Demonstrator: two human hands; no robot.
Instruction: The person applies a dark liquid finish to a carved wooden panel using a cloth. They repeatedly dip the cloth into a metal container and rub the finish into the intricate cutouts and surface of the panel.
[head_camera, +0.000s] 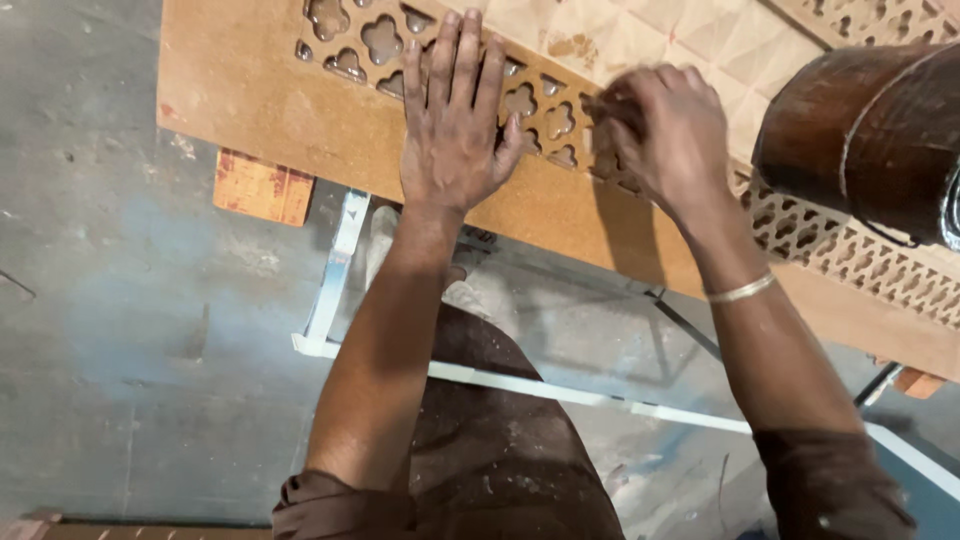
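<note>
One head-worn camera looks steeply down, close over the workbench edge.

Grey concrete floor (110, 300), white metal frame (335, 260), orange wood block (262, 188), dark brown drum (860, 135) at rt.

Dusty grey concrete floor (110, 330) beneath white metal frame (520, 385).

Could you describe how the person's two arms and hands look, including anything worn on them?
Both forearms are bare. The left hand wears nothing. The right hand has a thin silver bangle around the wrist. Dark brown sleeves are rolled up near the elbows, dusted with pale specks. No gloves, no watch, and no rings that I can see.
</note>
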